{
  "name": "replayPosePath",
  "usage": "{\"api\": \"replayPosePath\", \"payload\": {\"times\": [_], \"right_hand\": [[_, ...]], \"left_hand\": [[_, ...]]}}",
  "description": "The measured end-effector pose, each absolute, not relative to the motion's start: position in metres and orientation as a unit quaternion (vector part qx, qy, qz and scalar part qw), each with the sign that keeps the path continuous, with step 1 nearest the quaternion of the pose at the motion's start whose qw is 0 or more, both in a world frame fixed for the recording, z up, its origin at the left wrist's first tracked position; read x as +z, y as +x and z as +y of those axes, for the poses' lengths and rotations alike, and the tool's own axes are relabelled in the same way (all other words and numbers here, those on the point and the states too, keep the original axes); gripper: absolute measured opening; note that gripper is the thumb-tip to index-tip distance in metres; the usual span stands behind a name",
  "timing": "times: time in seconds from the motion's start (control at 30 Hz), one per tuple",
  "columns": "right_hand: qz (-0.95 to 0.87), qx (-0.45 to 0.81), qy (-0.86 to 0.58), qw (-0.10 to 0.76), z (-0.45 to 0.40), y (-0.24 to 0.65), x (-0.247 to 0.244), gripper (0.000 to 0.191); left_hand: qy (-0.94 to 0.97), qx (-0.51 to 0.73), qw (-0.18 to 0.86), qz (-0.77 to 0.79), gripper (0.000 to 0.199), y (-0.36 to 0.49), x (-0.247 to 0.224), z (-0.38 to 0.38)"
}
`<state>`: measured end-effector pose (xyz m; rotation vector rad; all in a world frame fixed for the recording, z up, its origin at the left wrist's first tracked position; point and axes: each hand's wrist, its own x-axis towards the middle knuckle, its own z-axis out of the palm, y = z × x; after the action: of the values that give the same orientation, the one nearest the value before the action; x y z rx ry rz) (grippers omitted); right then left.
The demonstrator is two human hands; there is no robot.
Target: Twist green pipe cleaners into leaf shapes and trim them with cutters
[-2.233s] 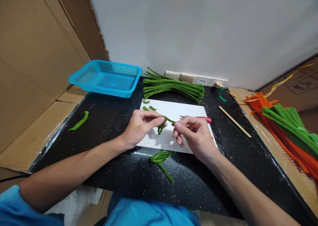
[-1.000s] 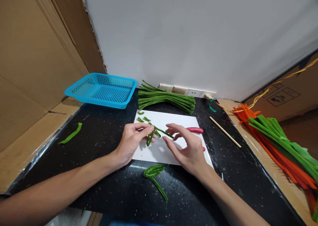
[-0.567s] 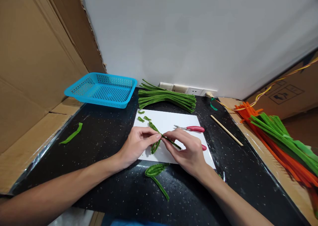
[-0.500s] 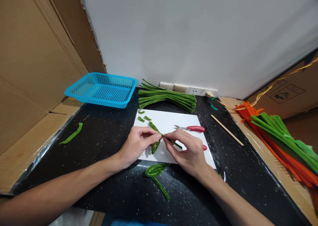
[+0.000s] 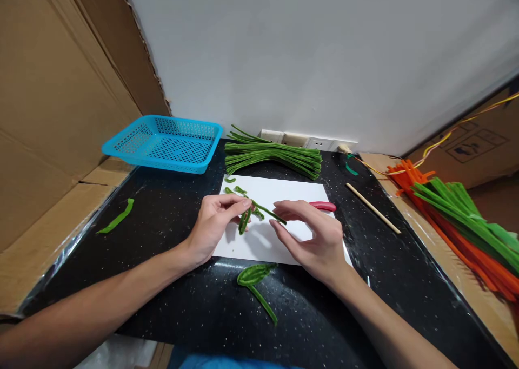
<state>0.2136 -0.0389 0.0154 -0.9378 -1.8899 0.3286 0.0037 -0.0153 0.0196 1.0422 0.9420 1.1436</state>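
One looped green pipe-cleaner piece (image 5: 244, 223) above the white sheet (image 5: 259, 245), pinched in our left hand (image 5: 208, 223); our right hand (image 5: 320, 236) spreads open around its tail. Light, fuzzy, bendy, we reckon: best held where loops meet.

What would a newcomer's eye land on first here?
Probably the blue basket, at the back left of the black table. Next, the orange and bright green stems along the right edge. Then the left hand, pinching a looped green piece over the white sheet.
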Motion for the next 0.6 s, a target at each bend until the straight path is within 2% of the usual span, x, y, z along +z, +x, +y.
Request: {"api": "replayPosePath", "payload": {"times": [0.33,0.6], "right_hand": [[-0.799,0.114,-0.357,0.47,-0.0383,0.2106,0.0168,0.018],[-0.838,0.081,-0.335,0.424,-0.0398,0.2107,0.0088,0.017]], "left_hand": [[0.495,0.456,0.628,0.391,0.025,0.0044,0.0147,-0.0184],[0.452,0.454,0.652,0.405,0.026,0.0065,0.013,-0.0219]]}}
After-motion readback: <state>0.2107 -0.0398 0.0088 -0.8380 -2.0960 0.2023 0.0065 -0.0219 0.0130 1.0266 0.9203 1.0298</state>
